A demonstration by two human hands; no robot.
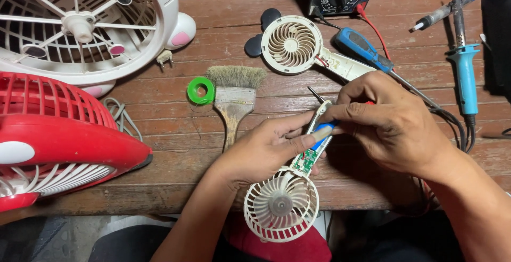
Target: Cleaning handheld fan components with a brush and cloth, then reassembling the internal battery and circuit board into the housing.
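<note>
Holding the handheld fan (pixel 290 187), your left hand (pixel 261 150) pinches its handle, axis running one to seven o'clock. Your right hand (pixel 391 123), fingers pressed together, grips from three o'clock

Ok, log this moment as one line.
left hand: holds small fan | right hand: on fan handle | brush: on table

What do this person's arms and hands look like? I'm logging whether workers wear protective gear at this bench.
Both forearms are bare, with no sleeves in view. The left hand and the right hand have no gloves, and no rings or watch show. A thin red band seems to sit near the right wrist, though it may be a wire. The fingers are uncovered.
</note>
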